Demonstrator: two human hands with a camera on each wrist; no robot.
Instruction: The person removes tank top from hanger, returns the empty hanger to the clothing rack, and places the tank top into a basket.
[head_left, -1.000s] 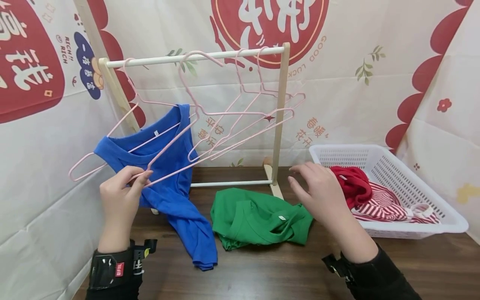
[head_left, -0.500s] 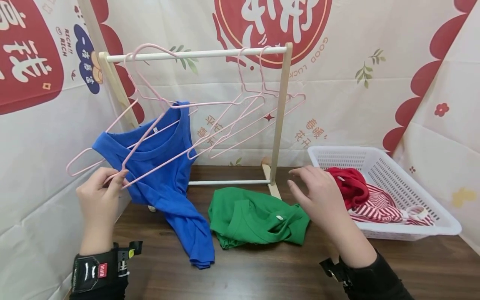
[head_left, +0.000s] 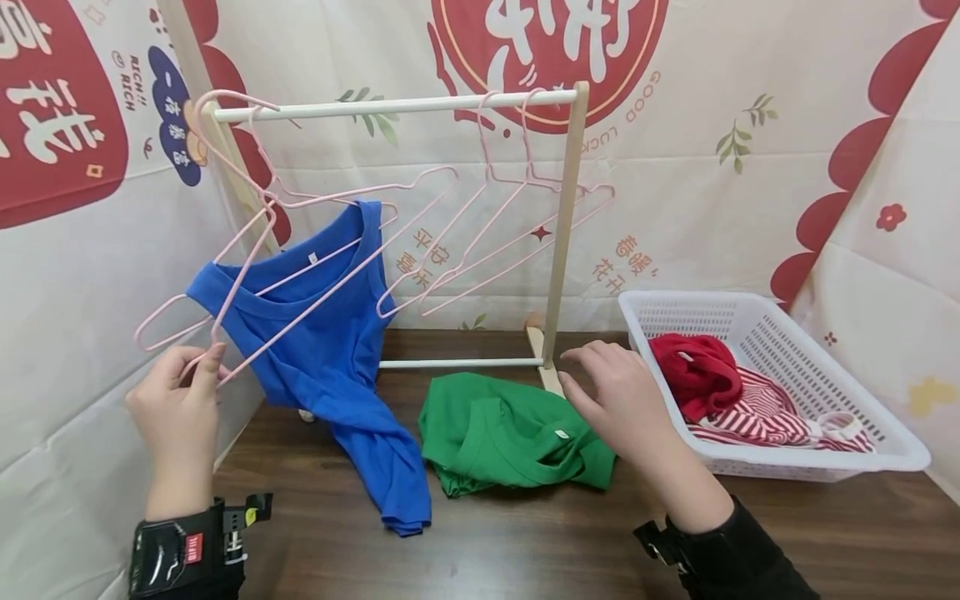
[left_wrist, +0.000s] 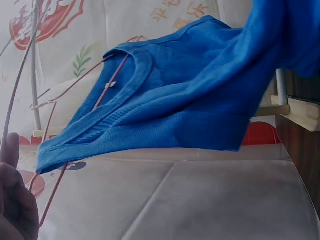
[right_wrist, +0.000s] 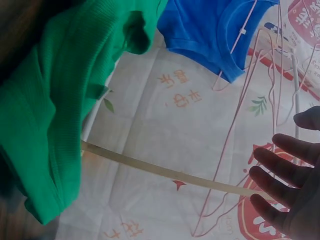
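My left hand (head_left: 180, 396) pinches the lower left corner of a pink clothes hanger (head_left: 318, 312) between thumb and fingers. The hanger is bare and stands in front of a blue shirt (head_left: 322, 342); its hook is up by the left end of the rack's rail. That shirt hangs by its neck on another pink hanger on the rail, one sleeve trailing to the table. My right hand (head_left: 611, 392) is held in the air with relaxed, spread fingers, holding nothing. It is beside a crumpled green shirt (head_left: 510, 437), which also shows large in the right wrist view.
A clothes rack with a white rail (head_left: 420, 105) and wooden posts stands at the back, two bare pink hangers (head_left: 480, 242) on its right part. A white basket (head_left: 892, 433) at right holds a red garment (head_left: 697, 375) and a striped one (head_left: 765, 412). Printed cloth surrounds the table.
My left hand has carried the bare hanger leftward along the rack, its hook travelling from mid-rail to the left end. My right hand has stayed nearly in place, empty.
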